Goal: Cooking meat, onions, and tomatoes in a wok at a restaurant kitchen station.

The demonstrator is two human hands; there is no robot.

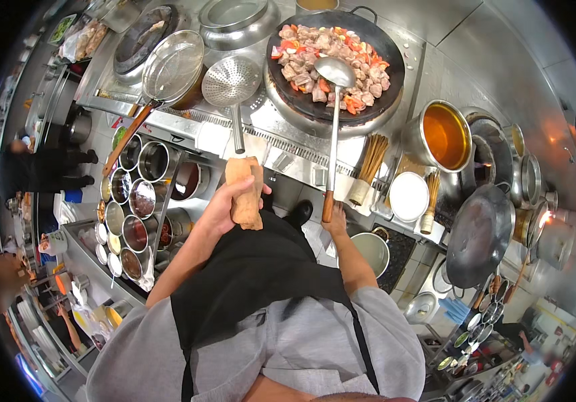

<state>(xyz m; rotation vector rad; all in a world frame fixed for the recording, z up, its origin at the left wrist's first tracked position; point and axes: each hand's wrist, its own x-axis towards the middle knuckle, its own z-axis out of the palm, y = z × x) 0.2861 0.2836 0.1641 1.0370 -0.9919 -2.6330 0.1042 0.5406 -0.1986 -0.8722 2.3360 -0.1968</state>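
In my left hand (222,206) is a tan, oblong, lumpy block (245,196); its material cannot be told. The thumb lies across its front. My right hand (337,219) is at the wooden handle of a steel ladle (335,73), its fingers partly hidden behind the handle. The ladle's bowl rests among chopped meat pieces (303,60) mixed with red and orange vegetable pieces. All of this lies in a black wok (394,83) on the range. Above the tan block, a perforated steel skimmer (231,80) lies with its handle towards me.
A wooden-handled wire strainer (173,65) sits left of the skimmer. Right of the wok are two bamboo brushes, one nearer (371,156), a pot of amber liquid (417,140), a white bowl (408,196) and a tilted wok (481,236). Sauce containers (142,198) stand left. A person (41,166) stands farther left.
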